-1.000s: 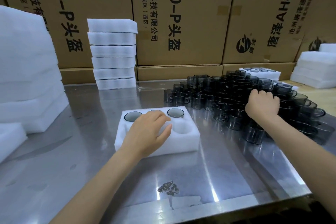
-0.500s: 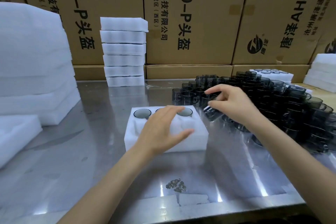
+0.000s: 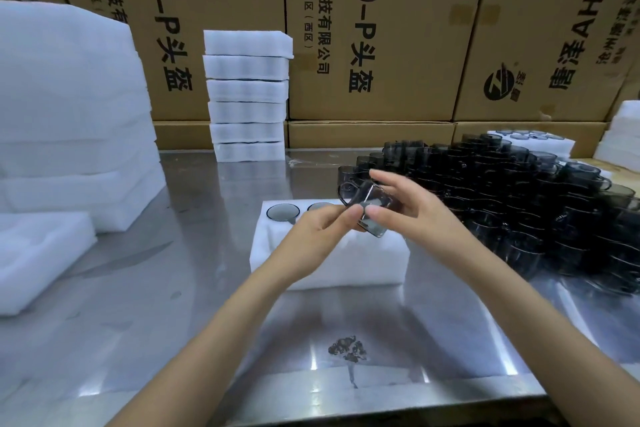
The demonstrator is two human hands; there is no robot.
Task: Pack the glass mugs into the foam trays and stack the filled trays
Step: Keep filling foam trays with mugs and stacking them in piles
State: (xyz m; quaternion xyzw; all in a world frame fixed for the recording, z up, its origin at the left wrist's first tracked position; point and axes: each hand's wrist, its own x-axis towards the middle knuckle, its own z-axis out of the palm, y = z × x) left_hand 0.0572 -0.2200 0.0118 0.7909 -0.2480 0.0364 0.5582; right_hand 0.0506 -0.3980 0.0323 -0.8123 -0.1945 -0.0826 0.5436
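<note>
Both hands held one smoky transparent glass mug [image 3: 369, 210] tilted above the white rectangular foam tray [image 3: 329, 262]: right hand [image 3: 408, 215] fingers curled round it, left hand [image 3: 317, 241] fingertips pinching its near rim.

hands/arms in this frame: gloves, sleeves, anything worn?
Nothing worn that shows. The left hand and right hand are bare, no gloves, rings or watch visible. Both forearms are bare to the frame edge, with no sleeve or cuff in view.

One camera on my head looks forward and down, close over my hands, taking in the table [image 3: 145, 305] before me and boxes [image 3: 374, 31] beyond.
</note>
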